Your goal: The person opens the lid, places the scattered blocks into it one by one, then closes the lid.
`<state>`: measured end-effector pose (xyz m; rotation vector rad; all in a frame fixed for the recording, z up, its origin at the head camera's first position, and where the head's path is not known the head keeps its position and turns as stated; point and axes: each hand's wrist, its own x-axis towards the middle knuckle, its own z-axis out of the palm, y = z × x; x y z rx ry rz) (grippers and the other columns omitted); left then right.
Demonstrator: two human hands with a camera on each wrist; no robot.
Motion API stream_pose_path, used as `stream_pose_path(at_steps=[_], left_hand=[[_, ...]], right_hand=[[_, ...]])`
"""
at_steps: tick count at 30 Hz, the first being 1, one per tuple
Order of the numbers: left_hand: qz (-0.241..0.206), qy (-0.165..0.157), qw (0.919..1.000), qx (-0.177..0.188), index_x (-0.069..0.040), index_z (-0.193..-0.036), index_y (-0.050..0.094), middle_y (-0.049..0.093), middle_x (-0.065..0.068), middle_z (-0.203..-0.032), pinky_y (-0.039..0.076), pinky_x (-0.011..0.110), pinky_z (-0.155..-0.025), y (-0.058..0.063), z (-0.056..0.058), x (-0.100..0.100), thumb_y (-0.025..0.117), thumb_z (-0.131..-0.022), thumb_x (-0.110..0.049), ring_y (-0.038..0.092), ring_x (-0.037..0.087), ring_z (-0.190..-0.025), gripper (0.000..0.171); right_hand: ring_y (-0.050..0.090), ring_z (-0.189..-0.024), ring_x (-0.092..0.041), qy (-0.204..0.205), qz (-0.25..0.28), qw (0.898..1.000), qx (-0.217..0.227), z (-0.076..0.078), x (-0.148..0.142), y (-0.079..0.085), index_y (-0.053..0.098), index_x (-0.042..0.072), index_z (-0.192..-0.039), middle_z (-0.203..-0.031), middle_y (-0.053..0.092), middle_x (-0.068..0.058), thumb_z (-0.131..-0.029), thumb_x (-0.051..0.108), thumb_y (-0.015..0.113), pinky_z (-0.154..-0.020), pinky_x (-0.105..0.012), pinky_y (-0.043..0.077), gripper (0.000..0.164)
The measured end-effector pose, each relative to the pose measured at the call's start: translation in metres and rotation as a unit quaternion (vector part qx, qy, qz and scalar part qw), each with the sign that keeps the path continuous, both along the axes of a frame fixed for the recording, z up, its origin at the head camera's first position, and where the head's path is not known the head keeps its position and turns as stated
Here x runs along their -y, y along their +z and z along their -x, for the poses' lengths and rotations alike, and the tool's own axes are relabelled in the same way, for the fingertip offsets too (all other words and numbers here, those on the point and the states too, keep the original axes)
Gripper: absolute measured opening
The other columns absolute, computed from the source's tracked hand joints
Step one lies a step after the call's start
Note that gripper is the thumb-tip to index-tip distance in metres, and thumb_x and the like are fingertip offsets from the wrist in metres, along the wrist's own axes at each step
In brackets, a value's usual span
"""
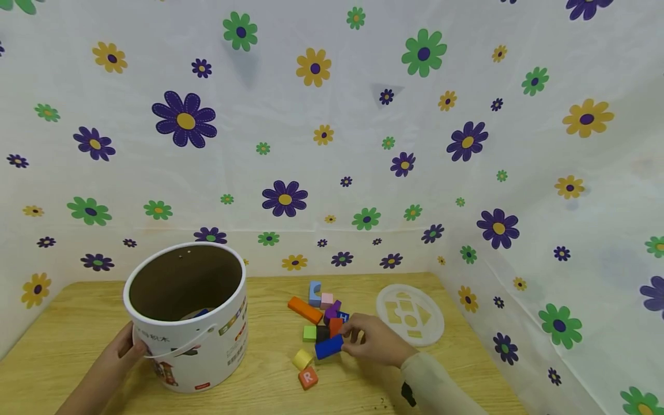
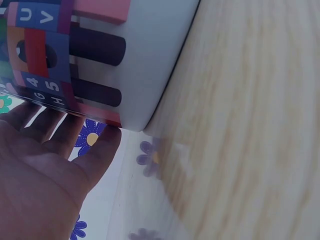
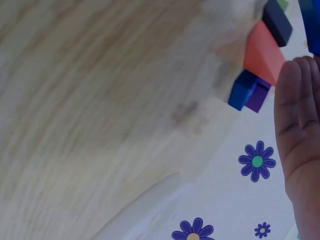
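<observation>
A white bucket (image 1: pixel 197 357) with printed pictures and a thin handle stands on the left of the table, with a bit of something blue visible inside. My left hand (image 1: pixel 120 351) rests against its left side; in the left wrist view the fingers (image 2: pixel 102 155) stretch out along the bucket wall. My right hand (image 1: pixel 370 340) pinches a blue block (image 1: pixel 329 347) between thumb and fingers, beside a group of blocks. In that group are a red block (image 1: pixel 336 326), a black block (image 1: pixel 323 334), a green block (image 1: pixel 309 334) and a purple block (image 1: pixel 332 310).
An orange bar (image 1: pixel 305 310), a light blue arch block (image 1: pixel 314 294) and a pink block (image 1: pixel 327 300) lie farther back. Nearer are a yellow block (image 1: pixel 302 359) and an orange letter block (image 1: pixel 308 377). A white lid with cut-out shapes (image 1: pixel 436 308) lies right. Flowered cloth (image 1: pixel 353 115) surrounds the table.
</observation>
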<state>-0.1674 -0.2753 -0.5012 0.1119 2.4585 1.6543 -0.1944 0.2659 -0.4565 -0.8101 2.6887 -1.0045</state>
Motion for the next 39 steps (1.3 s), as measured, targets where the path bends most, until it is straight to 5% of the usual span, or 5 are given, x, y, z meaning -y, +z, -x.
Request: stream_pose_path(at_steps=[8, 15, 22, 29, 39], left_hand=[[-0.005, 0.002, 1.0, -0.003, -0.002, -0.164, -0.004, 0.009, 0.037, -0.165, 0.031, 0.063, -0.114, 0.001, -0.002, -0.001, 0.03, -0.109, -0.058, 0.015, 0.061, -0.147, 0.086], [0.0, 0.008, 0.9999, -0.011, 0.0, -0.164, 0.001, 0.012, 0.037, -0.164, 0.045, 0.019, -0.098, 0.002, -0.002, -0.001, 0.033, -0.109, -0.057, 0.017, 0.061, -0.146, 0.086], [-0.002, 0.009, 0.9999, -0.01, -0.001, -0.164, 0.001, 0.011, 0.036, -0.165, 0.042, 0.041, -0.11, 0.001, -0.002, -0.001, 0.034, -0.109, -0.057, 0.016, 0.06, -0.147, 0.086], [0.013, 0.013, 0.9995, -0.026, -0.001, -0.164, 0.005, 0.019, 0.035, -0.164, 0.046, 0.021, -0.098, -0.001, -0.003, -0.002, 0.033, -0.109, -0.058, 0.028, 0.051, -0.147, 0.084], [-0.003, 0.004, 0.9997, -0.024, -0.002, -0.165, 0.002, 0.012, 0.034, -0.166, 0.045, 0.027, -0.103, 0.001, -0.003, -0.002, 0.034, -0.109, -0.056, 0.017, 0.059, -0.147, 0.084]], right_hand=[[0.062, -0.088, -0.012, -0.061, 0.063, 0.996, -0.017, 0.0, 0.009, 0.014, 0.072, 0.018, -0.108, -0.104, 0.069, -0.003, -0.096, 0.022, 0.077, -0.072, -0.025, 0.057, 0.014], [0.063, -0.088, -0.013, -0.115, 0.109, 0.986, -0.05, 0.003, 0.02, 0.023, 0.073, 0.017, -0.11, -0.104, 0.071, -0.001, -0.094, 0.02, 0.078, -0.074, -0.026, 0.058, 0.016], [0.063, -0.087, -0.014, -0.121, 0.133, 0.98, -0.081, 0.006, 0.033, 0.035, 0.073, 0.016, -0.114, -0.105, 0.07, -0.001, -0.095, 0.02, 0.078, -0.075, -0.03, 0.06, 0.02], [0.062, -0.089, -0.015, -0.134, 0.138, 0.977, -0.088, 0.01, 0.048, 0.048, 0.074, 0.016, -0.112, -0.102, 0.069, 0.001, -0.093, 0.02, 0.08, -0.076, -0.026, 0.058, 0.02], [0.063, -0.087, -0.015, -0.11, 0.171, 0.973, -0.108, 0.014, 0.074, 0.069, 0.072, 0.015, -0.114, -0.104, 0.069, -0.004, -0.094, 0.019, 0.079, -0.075, -0.026, 0.059, 0.022]])
